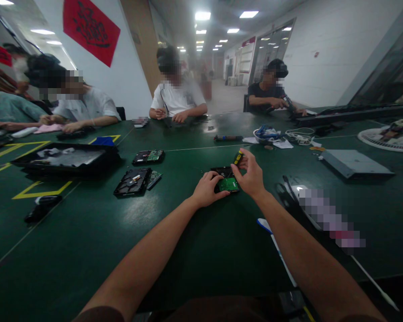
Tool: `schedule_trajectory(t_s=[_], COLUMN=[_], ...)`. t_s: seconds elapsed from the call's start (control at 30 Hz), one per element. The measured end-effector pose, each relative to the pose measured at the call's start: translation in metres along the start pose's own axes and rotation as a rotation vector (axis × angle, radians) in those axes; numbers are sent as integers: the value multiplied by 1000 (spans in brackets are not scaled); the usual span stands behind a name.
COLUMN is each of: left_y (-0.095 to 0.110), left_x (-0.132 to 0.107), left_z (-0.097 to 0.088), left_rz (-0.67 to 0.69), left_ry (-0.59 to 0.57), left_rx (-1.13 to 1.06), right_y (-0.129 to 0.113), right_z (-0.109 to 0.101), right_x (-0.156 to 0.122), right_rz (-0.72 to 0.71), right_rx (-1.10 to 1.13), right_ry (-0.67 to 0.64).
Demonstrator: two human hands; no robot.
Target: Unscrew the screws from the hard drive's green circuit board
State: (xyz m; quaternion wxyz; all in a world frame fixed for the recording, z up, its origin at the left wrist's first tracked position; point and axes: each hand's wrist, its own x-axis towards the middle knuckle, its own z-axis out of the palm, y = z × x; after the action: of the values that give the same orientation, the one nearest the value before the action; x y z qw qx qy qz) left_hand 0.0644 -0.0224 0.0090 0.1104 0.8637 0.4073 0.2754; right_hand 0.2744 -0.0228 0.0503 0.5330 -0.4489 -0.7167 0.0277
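A hard drive (229, 184) with a green circuit board facing up lies on the dark green table in front of me. My left hand (208, 189) is closed around its left side, thumb along the near edge and fingers on the far side. In my right hand (250, 173) is a black and yellow screwdriver (238, 157), gripped by its handle and tilted over the drive. The shaft points down toward the board, but whether its tip touches a screw is too small to tell. To the left sit an opened drive (131, 182), a loose circuit board (154, 180) and another hard drive (148, 156).
A black tray (65, 158) stands at the left, near a black object (43, 208). On the right are a silver metal case (356, 163), a phone-like item (329, 217) and a blue-white tool (277, 248). A cable-filled bowl (268, 134) lies beyond; several people sit around the table.
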Motion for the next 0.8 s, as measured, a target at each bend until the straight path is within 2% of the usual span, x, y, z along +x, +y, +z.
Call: schedule_trajectory(t_s=[0.8], left_y=[0], left_x=[0], left_z=[2], left_rz=[8], left_ry=[12], left_rx=[-19], right_y=[2], right_z=[4], right_x=[-1], right_rz=[-12], right_rx=[-20], right_ry=[-29])
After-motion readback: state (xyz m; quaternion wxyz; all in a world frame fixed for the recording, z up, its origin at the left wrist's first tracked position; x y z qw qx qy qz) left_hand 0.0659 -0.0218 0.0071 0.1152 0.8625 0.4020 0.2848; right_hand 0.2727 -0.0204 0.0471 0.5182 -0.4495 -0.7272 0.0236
